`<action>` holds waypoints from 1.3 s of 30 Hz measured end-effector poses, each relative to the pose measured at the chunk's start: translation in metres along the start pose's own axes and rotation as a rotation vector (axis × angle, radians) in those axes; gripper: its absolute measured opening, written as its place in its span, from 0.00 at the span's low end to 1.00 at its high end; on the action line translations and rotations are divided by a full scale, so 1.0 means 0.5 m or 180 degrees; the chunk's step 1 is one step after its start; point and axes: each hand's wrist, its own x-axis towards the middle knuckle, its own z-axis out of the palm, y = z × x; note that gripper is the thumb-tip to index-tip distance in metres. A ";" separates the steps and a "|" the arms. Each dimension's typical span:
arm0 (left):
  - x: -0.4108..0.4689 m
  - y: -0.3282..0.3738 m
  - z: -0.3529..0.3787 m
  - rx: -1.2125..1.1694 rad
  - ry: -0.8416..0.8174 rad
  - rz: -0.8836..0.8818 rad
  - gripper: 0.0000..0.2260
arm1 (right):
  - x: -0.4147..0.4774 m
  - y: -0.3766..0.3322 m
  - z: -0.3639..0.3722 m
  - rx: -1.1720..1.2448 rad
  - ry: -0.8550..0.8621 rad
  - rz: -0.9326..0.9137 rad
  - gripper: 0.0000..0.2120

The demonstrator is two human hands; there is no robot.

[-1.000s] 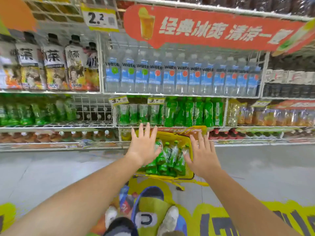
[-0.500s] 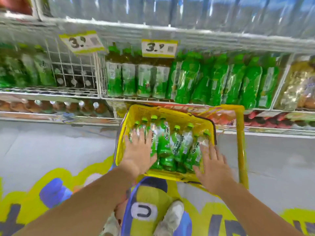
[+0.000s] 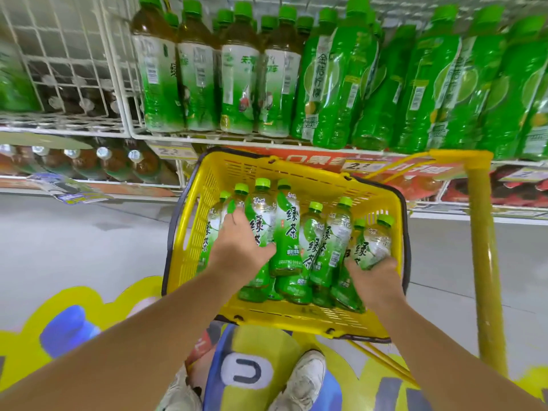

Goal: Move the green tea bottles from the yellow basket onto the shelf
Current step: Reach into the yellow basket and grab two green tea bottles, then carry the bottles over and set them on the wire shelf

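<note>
Standing on a coloured floor sticker (image 3: 246, 372), a pair of pale shoes (image 3: 305, 378) is seen nearest, just short of the yellow basket (image 3: 296, 320), which is set before the shelf. Inside it the green tea bottles (image 3: 286, 232) are packed close, caps toward the shelf, and none is lifted out yet. The left hand (image 3: 240, 250) is laid over the left-side bottle (image 3: 238, 198) with fingers curled round it. The right hand (image 3: 373, 280) is closed about the base of the right-end bottle (image 3: 375, 244). Beyond, the wire shelf (image 3: 237, 140) is lined to its front edge with matching shelved bottles (image 3: 201, 84). Two risks are judged likely. Neighbours could be dragged up or toppled, since the bottles are wedged together. The front row could be knocked off if a bottle is pushed in where little gap is shown.
</note>
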 end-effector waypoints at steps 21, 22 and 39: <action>-0.250 0.145 -0.351 -0.1111 0.0269 0.0173 0.28 | -0.352 -0.190 -0.269 0.0668 0.0384 -0.1616 0.21; -0.282 0.157 -0.385 -0.1105 0.0311 0.0187 0.30 | -0.390 -0.202 -0.297 0.0710 0.0425 -0.1678 0.21; -0.653 0.377 -0.938 -0.1968 0.1418 0.1713 0.41 | -0.916 -0.424 -0.686 0.1498 0.1133 -0.3212 0.20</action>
